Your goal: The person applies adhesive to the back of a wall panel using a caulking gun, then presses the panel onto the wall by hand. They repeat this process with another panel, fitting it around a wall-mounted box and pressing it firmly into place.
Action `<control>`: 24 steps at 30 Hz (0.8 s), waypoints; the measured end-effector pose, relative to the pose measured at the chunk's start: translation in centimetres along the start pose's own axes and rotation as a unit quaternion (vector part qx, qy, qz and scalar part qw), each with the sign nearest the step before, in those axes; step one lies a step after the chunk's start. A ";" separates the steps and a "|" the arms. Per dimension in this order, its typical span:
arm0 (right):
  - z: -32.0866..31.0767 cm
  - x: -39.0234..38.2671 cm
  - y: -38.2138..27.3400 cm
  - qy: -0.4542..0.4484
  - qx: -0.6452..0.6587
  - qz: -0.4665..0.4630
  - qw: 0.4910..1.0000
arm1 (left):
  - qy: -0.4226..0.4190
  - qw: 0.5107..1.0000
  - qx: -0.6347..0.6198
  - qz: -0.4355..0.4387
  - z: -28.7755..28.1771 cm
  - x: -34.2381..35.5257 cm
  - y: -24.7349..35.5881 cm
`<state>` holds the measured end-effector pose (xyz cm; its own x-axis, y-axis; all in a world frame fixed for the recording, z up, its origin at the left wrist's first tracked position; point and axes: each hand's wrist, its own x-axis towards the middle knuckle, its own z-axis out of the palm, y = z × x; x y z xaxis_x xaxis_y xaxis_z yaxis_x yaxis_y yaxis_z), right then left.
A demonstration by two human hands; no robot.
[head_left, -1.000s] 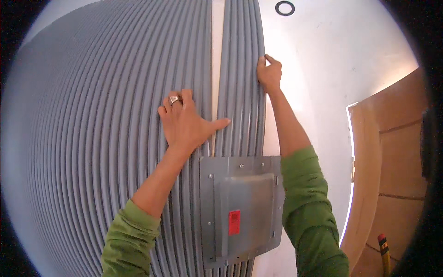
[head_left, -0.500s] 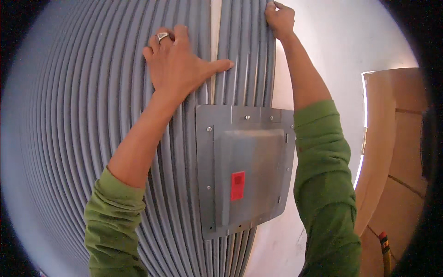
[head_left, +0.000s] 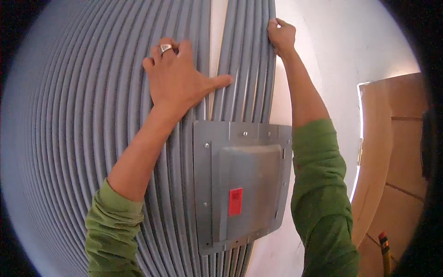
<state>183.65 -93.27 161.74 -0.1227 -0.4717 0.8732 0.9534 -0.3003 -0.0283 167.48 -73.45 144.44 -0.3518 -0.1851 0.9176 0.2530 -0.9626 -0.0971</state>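
Observation:
My left hand (head_left: pixel 173 81), a ring on one finger, rests on a wide grey ribbed wall panel (head_left: pixel 106 92). Its fingers are bent over the ribs, and the thumb stretches across a pale tapering gap (head_left: pixel 218 27) onto a narrower ribbed strip (head_left: pixel 244 55). At that strip's right edge, my right hand (head_left: pixel 282 38) is closed in a pinch, thumb against curled fingers. Below both hands sits a grey metal electrical panel cover (head_left: pixel 251 184) with screws round its border and a red label (head_left: pixel 235 201). It overlaps the ribbed strip and the wide panel's edge.
White wall (head_left: pixel 332 55) runs along the right of the strip. Farther right is a brown wooden door (head_left: pixel 376 138) with light showing at its edge. Tan floor tiles (head_left: pixel 406 171) show beyond, and a pencil (head_left: pixel 385 251) with a red eraser pokes up at lower right.
The whole scene, hands included, sits lower in the picture. The pale gap looks slightly wider toward the top. Both hands keep their places on the panel and strip.

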 end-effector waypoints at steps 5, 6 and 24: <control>-0.4 0.9 1.4 -0.001 -0.040 -0.012 0.999 | 0.004 1.000 -0.017 -0.002 0.4 0.1 1.0; 0.1 -0.2 1.1 0.026 -0.052 -0.013 0.998 | -0.010 1.000 -0.017 -0.022 1.0 0.0 1.0; 1.5 -1.9 1.0 -0.039 -0.005 0.040 0.998 | -0.038 0.997 -0.047 -0.042 3.4 -1.5 0.6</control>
<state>185.22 -91.43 160.84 -0.0237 -0.4289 0.9030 0.9567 -0.2718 -0.1040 171.19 -73.11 144.33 -0.2969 -0.0916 0.9505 0.1395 -0.9889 -0.0517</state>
